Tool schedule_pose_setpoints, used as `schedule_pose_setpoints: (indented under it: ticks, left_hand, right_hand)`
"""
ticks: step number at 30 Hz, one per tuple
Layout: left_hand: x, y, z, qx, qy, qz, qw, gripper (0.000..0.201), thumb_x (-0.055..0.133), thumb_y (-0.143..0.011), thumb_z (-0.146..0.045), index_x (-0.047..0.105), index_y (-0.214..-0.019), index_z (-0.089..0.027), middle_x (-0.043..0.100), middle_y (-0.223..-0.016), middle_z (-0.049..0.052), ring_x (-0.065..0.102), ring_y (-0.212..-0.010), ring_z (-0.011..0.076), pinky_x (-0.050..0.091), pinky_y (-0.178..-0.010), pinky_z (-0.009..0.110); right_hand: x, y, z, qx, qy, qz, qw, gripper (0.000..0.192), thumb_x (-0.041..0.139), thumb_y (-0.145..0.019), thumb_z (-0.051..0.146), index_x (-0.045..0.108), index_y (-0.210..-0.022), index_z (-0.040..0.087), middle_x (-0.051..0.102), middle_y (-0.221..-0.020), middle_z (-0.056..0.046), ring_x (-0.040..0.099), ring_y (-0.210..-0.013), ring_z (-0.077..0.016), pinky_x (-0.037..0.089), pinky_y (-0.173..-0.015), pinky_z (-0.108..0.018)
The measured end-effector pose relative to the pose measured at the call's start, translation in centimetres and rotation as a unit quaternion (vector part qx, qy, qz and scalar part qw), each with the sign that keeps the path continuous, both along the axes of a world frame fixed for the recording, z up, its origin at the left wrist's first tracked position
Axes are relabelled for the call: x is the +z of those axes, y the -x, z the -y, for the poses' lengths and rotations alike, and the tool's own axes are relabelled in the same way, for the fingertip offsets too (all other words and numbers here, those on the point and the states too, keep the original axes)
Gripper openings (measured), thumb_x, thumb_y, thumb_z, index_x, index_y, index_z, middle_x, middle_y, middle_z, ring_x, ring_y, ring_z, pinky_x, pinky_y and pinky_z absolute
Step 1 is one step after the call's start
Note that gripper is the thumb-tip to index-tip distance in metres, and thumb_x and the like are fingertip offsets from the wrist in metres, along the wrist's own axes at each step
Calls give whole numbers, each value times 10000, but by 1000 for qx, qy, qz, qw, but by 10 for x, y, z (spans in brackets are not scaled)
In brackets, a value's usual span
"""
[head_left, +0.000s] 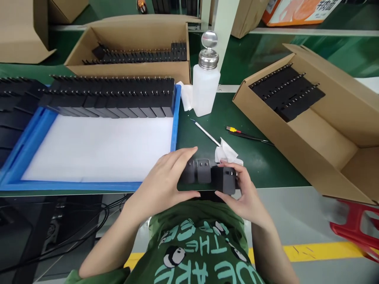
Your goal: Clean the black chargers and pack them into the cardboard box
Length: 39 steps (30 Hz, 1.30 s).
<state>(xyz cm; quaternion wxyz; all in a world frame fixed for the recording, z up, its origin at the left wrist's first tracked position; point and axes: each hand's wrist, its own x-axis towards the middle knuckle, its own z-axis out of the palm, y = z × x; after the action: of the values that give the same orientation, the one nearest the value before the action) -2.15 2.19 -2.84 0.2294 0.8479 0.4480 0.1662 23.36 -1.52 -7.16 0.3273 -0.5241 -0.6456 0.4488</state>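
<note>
A short row of black power adapters (203, 171) stands at the table's front edge, between my two hands. My left hand (166, 177) is at the left end of this row, with its thumb and fingers spread apart around the end pieces; its palm side is hidden. My right hand (244, 191) grips the rightmost black power adapter (227, 180) between thumb and fingers; this one looks turned, with a side face towards me. A crumpled white tissue (227, 152) lies just behind the row.
A blue-rimmed tray (175, 130) on the left holds rows of adapters (118, 96). Cardboard boxes with adapters stand behind (133, 70) and right (322, 157). A white pump bottle (205, 88), a white pen (207, 133) and tweezers (251, 137) are on the green table.
</note>
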Motion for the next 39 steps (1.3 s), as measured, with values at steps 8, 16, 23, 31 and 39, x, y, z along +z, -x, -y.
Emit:
schedule_pose_setpoints:
  ticks: [8, 16, 23, 31, 39]
  left_hand:
    - [-14, 10, -4, 22, 20, 37, 999, 924, 786, -820, -426, 225, -1549, -338, 638, -1339, 104, 598, -1184, 324, 418, -1009, 487]
    - [-14, 23, -8, 15, -14, -5, 1000, 801, 767, -790, -566, 414, -1447, -274, 625, -1383, 105, 465, -1366, 368, 265, -1139, 549]
    - [-19, 30, -9, 6, -52, -28, 998, 663, 730, -806, -607, 544, -1316, -227, 630, -1380, 110, 412, -1417, 374, 87, -1230, 599]
    - [-17, 24, -12, 21, -4, 20, 1000, 440, 706, -896, -406, 606, -1266, -189, 689, -1291, 79, 365, -1464, 337, 128, -1253, 577]
    - [-16, 22, -16, 3, 10, 24, 1000, 438, 731, -873, -243, 604, -1282, -150, 705, -1260, 85, 362, -1456, 360, 174, -1241, 601]
  right_hand:
    - [-1, 4, -22, 69, 4, 30, 997, 752, 688, -891, 321, 272, -1516, 355, 510, -1475, -98, 539, -1330, -268, 483, -1087, -468]
    - [0, 0, -27, 68, -5, 13, 998, 884, 818, -789, 430, 291, -1495, 353, 535, -1458, -109, 529, -1349, -288, 455, -1106, -488]
    - [2, 6, -30, 69, 8, 24, 997, 805, 833, -777, 412, 365, -1426, 332, 594, -1390, -92, 574, -1288, -268, 489, -1056, -434]
    - [-1, 9, -38, 85, -46, 6, 995, 686, 839, -783, 326, 471, -1361, 299, 639, -1295, -65, 619, -1183, -222, 511, -996, -341]
    - [-2, 6, -41, 106, -50, -3, 993, 643, 801, -810, 244, 475, -1365, 263, 654, -1286, -87, 611, -1196, -239, 502, -1032, -372]
